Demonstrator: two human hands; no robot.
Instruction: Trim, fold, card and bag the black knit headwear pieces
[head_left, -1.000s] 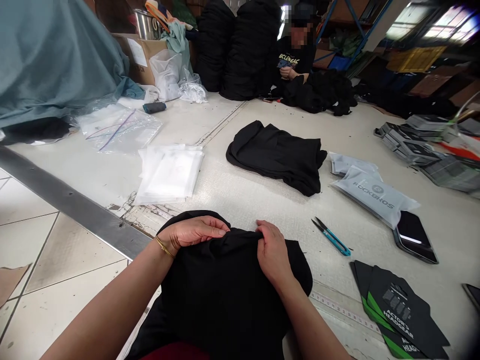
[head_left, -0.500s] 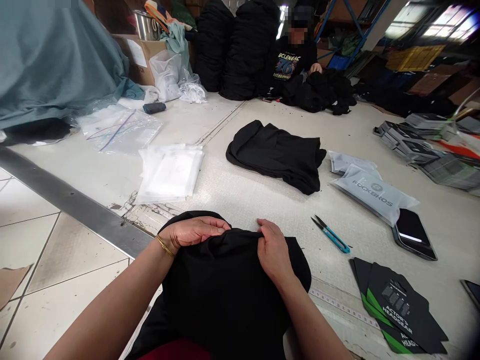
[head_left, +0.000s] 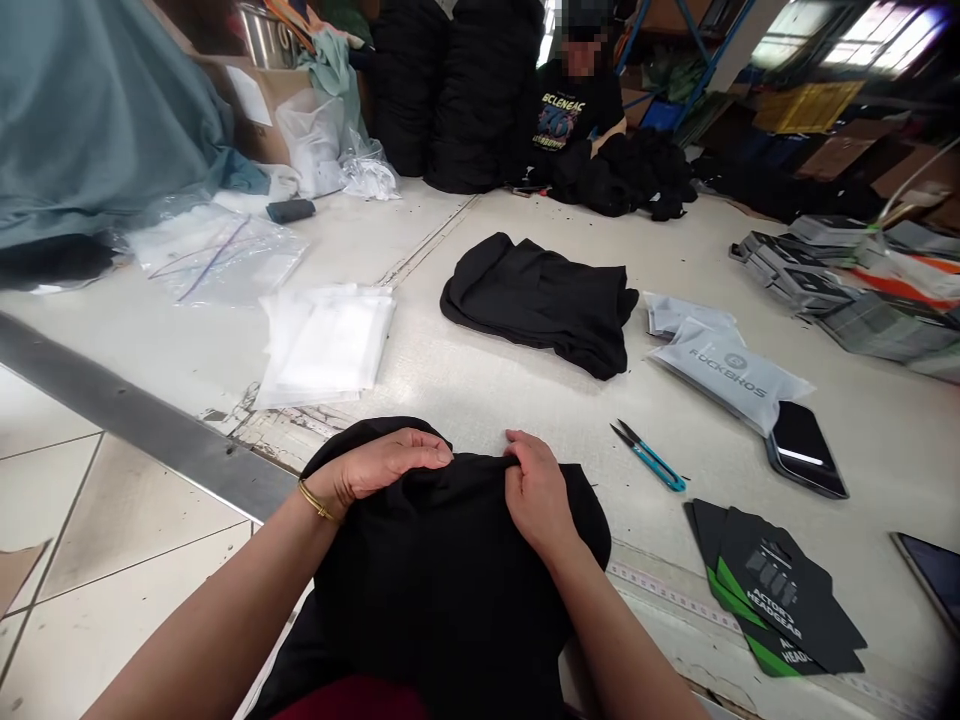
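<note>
The view has turned a bit. The left hand and right hand pinch a soft black cloth right under their fingers, maybe to keep its edge straight. Past the fingers lies folded black cloth.

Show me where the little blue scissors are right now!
In the head view, the blue scissors lie on the table to the right, between the right hand and the phone, just beyond the dark cards.
</note>
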